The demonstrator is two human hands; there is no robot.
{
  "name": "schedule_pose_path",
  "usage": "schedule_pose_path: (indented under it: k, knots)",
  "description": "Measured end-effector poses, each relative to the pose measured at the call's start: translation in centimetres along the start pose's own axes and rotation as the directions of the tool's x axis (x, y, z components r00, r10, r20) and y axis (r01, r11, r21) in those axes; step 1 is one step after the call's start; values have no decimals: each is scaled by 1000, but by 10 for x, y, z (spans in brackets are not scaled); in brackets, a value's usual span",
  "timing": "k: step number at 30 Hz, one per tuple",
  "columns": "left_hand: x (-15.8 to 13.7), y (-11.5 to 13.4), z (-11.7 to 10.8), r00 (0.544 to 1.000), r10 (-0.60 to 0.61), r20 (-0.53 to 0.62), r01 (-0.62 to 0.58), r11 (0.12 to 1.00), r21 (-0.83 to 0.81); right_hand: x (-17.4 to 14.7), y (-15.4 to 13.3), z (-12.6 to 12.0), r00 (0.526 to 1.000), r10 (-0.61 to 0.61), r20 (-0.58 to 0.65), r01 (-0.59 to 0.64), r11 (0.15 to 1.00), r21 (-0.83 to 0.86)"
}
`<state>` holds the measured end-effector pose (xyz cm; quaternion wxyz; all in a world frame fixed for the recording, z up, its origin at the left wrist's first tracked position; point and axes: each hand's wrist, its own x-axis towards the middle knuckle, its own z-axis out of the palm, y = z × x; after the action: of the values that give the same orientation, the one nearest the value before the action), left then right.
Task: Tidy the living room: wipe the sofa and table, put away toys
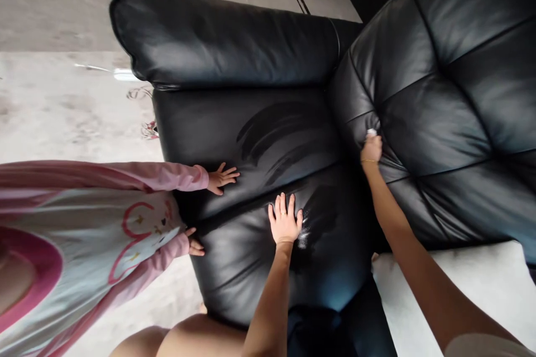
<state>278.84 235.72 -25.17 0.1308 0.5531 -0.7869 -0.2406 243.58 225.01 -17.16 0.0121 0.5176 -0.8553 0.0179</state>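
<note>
In the head view, the only one, a black leather-look sofa takes up most of the frame, its padded armrest (226, 39) along the upper middle, its seat (192, 128) in the centre and its tufted backrest (444, 117) filling the upper right. The right hand (372, 149), right of centre, has its fingers closed around a small white wad (371, 132), of which only a bit shows past the knuckles; whether it is cloth or paper I cannot tell. The wad is against the lower part of the backrest, where the leather puckers around it, so the grip looks kept tight and compact for pressing into the crease. A thin bracelet (369, 160) circles that wrist.

The left hand (285, 220) lies palm down on the seat just below the centre of the frame, fingers spread. It holds nothing; its flat, splayed placing is probably a prop, bearing weight while the other arm reaches out. Dark, curved streaks (268, 128) cross the seat above it, and their arcs suggest a damp surface rubbed in sweeps.

At the left, another person in a pink-sleeved top (104, 234) rests one hand (221, 178) open on the seat and the other hand (195, 244) at its edge, perhaps for balance. A white cushion (469, 290) lies at the lower right, beneath the outstretched right arm.
</note>
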Motion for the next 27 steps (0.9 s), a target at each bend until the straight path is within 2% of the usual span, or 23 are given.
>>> schedule_pose_path:
  k: [3, 5, 8, 11, 14, 18, 23, 27]
  knots:
    - [0, 1, -3, 1000, 10, -12, -10, 1000, 12, -31, -23, 23, 996, -23, 88, 16, 996, 84]
    - [0, 1, -3, 1000, 20, -17, -19, 1000, 21, -43, -26, 27, 995, -46, 84, 35, 991, 127]
    - [0, 0, -2, 1000, 16, -15, -16, 1000, 20, -36, -1, 16, 999, 33, -33, -30, 996, 84]
    - [0, -1, 0, 1000, 1, 6, -1, 1000, 19, -8, 33, 5, 990, 120, -76, -127, 988, -89]
    - [0, 1, 0, 1000, -7, 17, 6, 1000, 18, 12, 49, 2, 995, 74, 72, -54, 968, -247]
    - [0, 2, -3, 1000, -17, 4, 17, 1000, 0, 9, 47, -5, 970, -38, 239, 113, 945, -308]
    - [0, 2, -3, 1000, -21, 5, 21, 999, -37, -1, 54, -26, 953, -88, 291, 149, 970, -194]
    - [0, 2, -1, 1000, -13, 15, 13, 999, -39, 9, 66, -37, 988, -96, 119, 101, 994, -38]
